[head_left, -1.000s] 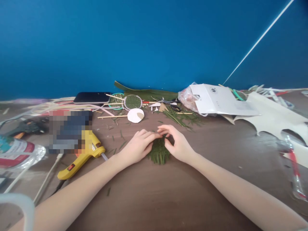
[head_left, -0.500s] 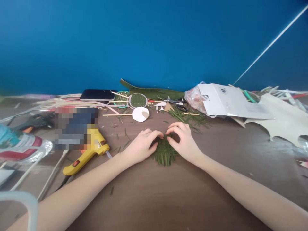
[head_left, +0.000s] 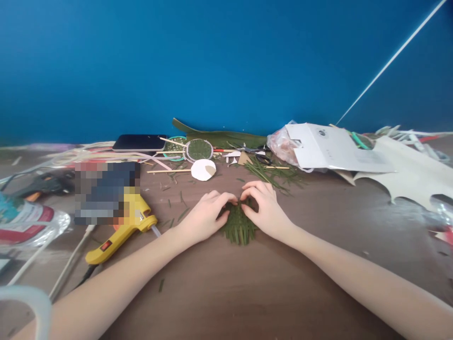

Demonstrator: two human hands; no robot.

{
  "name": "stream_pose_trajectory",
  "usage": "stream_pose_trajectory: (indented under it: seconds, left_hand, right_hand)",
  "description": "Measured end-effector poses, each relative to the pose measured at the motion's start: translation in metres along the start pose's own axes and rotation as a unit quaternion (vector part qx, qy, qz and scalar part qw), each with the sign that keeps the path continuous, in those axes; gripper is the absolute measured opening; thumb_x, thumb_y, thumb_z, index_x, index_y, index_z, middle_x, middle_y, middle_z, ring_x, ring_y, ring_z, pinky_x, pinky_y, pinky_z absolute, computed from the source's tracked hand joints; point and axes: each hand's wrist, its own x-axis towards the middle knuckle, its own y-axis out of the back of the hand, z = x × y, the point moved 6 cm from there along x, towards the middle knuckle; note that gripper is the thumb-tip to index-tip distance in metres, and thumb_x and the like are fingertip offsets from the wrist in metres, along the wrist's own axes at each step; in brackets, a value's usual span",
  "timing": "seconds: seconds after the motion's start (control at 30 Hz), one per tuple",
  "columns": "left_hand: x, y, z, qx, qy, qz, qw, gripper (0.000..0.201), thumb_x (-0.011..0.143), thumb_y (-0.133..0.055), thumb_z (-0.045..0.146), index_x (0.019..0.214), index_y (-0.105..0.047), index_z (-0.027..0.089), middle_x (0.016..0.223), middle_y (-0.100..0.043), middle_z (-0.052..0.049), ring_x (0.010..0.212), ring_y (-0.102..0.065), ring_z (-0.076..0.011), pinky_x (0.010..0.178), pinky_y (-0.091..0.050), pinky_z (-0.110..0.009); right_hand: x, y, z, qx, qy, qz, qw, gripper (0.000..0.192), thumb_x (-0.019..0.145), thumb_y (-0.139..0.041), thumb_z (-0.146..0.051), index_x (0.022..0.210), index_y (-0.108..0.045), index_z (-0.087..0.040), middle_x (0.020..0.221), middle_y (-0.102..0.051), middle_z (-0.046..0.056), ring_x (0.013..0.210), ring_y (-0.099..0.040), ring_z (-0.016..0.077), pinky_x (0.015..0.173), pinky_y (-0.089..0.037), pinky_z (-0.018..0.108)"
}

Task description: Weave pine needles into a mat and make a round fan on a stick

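both pressing on the green woven leaf mat (head_left: pixel 239 227) mid surface (head_left: pixel 226 293): left hand (head_left: pixel 205 217) flat-ish, right hand (head_left: pixel 266 210) curled, fingertips pinching its top edge.

Craft workspace, likely at home: brown table (head_left: pixel 226 293) against a blue wall (head_left: pixel 212 61). Yellow hot glue gun (head_left: pixel 122 229) left of the woven green leaf mat (head_left: pixel 239 226); behind the mat, cut leaf strips (head_left: pixel 271 174), wooden sticks (head_left: pixel 168 171), a smartphone (head_left: pixel 139 142), cut white card (head_left: pixel 406 177).
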Motion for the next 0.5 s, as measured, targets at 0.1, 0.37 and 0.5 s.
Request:
stream_pose_trajectory:
  seconds: [0.1,0.37,0.5]
  left_hand:
    - [-0.0001,0.0003,-0.0003,-0.003,0.001,0.004,1.0,0.029,0.078,-0.044,0.008,0.104,-0.049,0.02,0.094,-0.059,-0.003,0.091,-0.053,-0.0175,0.083,-0.044,-0.033]
    - [-0.001,0.0018,0.0021,-0.014,-0.011,0.005,1.0,0.045,0.079,-0.043,0.006,0.12,-0.041,0.024,0.101,-0.061,-0.002,0.091,-0.053,-0.0172,0.083,-0.044,-0.032]
    - [-0.001,0.0021,0.0029,-0.027,-0.015,0.008,0.999,0.053,0.079,-0.042,0.006,0.128,-0.032,0.025,0.105,-0.062,-0.001,0.094,-0.052,-0.0177,0.086,-0.042,-0.033]
  right_hand:
    - [0.0005,0.0017,-0.0005,0.015,0.001,0.001,1.0,0.012,0.074,-0.056,-0.011,0.078,-0.051,-0.021,0.103,-0.055,0.006,0.104,-0.045,0.0252,0.087,-0.035,0.044]
    - [0.001,0.0058,-0.0036,0.04,0.012,0.006,0.999,0.012,0.076,-0.062,-0.017,0.069,-0.053,-0.021,0.097,-0.057,0.005,0.099,-0.048,0.0239,0.087,-0.035,0.044]
    - [0.0,0.0063,-0.0066,0.045,0.025,-0.001,0.999,0.015,0.075,-0.063,-0.014,0.066,-0.052,-0.02,0.1,-0.057,0.005,0.1,-0.048,0.0238,0.087,-0.035,0.043]
